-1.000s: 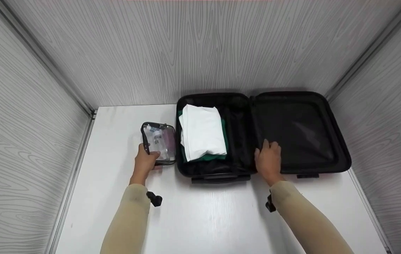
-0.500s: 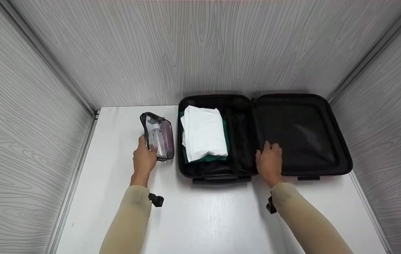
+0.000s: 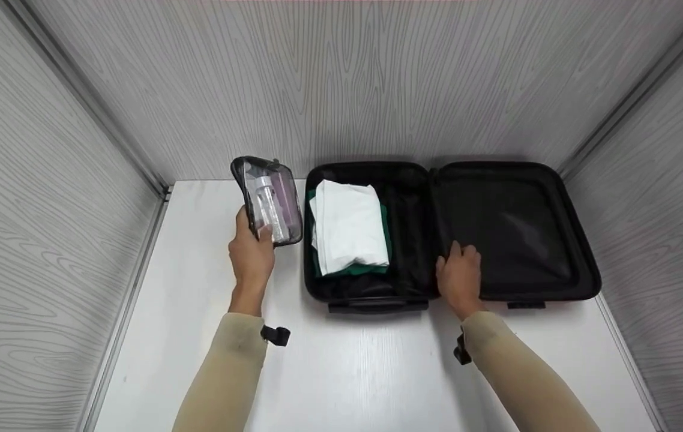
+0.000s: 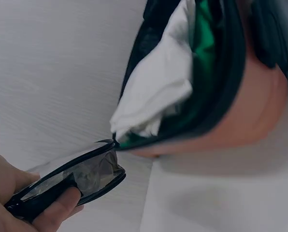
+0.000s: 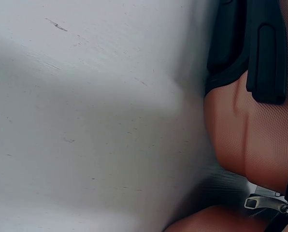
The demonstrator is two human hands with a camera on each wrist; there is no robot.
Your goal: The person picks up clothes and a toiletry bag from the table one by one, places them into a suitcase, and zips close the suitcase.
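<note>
My left hand (image 3: 251, 255) holds a clear toiletry bag (image 3: 292, 207) with black trim, thumb and fingers gripping its lower left edge. Inside show a clear bottle (image 3: 270, 207) and a purple item (image 3: 283, 191). In the left wrist view the bag (image 4: 103, 166) is seen edge-on, its corner overlapping the suitcase. An open suitcase (image 3: 407, 240), black inside and orange outside, lies to the right. My right hand (image 3: 460, 277) grips its front rim beside the hinge, fingers bent over the edge. Folded white cloth (image 3: 350, 228) lies on green cloth (image 3: 385, 222) in the left half.
Underneath is a white tabletop (image 3: 353, 372), with grey wood-grain panels (image 3: 353, 84) behind and at both sides. The suitcase's right half (image 3: 515, 228) lies flat, close to the back wall. A handle (image 3: 377, 306) juts from the front, and a zipper pull (image 5: 260, 203) hangs at the hinge gap.
My left hand has lifted the toiletry bag off the table and carried it away from me, tilting it more upright. My right hand has stayed at the suitcase rim.
</note>
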